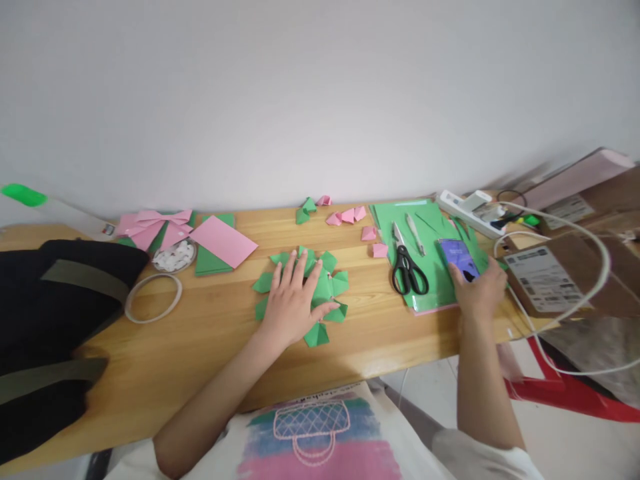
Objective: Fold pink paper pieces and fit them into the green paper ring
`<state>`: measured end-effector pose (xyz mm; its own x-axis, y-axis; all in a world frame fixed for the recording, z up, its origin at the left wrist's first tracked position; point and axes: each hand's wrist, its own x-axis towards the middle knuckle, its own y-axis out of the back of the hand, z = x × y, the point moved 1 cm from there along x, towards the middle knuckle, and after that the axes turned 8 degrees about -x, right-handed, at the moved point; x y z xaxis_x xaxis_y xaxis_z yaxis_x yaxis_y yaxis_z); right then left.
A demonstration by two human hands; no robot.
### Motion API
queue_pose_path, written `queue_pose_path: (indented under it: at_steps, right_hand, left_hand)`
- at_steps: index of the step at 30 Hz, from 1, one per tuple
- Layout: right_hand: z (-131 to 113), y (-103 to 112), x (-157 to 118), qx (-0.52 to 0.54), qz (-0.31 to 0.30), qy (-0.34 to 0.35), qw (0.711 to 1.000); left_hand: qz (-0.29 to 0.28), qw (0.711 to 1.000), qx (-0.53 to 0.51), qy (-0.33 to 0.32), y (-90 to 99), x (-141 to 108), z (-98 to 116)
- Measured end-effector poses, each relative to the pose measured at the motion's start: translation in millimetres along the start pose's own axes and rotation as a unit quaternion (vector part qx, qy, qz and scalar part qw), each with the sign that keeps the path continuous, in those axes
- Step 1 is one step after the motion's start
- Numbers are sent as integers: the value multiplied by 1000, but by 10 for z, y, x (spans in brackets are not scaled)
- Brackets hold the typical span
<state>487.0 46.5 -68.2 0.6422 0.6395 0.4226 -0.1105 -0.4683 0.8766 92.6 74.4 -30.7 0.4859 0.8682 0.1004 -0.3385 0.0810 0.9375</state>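
Observation:
My left hand (294, 299) lies flat, fingers spread, on a ring of folded green paper pieces (327, 288) in the middle of the wooden table (210, 347). My right hand (479, 288) rests on a phone (459, 257) with a lit purple screen, fingers touching it. The phone lies on a stack of green paper sheets (425, 230). Black-handled scissors (407, 270) and a pair of tweezers (415, 233) lie on the same stack, left of the phone.
Small pink folded pieces (349, 215) and green ones (304, 210) sit near the wall. At left are a pink paper bow (153, 225), pink sheet (223, 241), dish of white bits (175, 256), tape ring (153, 298), black bag (50, 320). Right: power strip (470, 208), white cable (595, 267), cardboard boxes (555, 280).

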Motion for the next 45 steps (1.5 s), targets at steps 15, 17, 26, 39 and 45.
queue_pose_path:
  at_steps: [15,17,26,39,45]
  right_hand:
    - [17,-125,88,95,-43,33,994]
    - [23,-133,149,119,-42,43,991]
    - [230,194,-185,148,30,26,988]
    - [354,170,-406,169,13,18,985]
    - [334,158,-285,149,-5,20,989]
  left_hand:
    - [17,1000,-7,-3,45,-7,10]
    - [20,1000,-8,-3,38,-6,7]
    - [30,1000,-4,-9,21,6,-6]
    - [44,999,-22,-15,47,-23,-5]
    - [65,997,-19,-26,57,-33,-13]
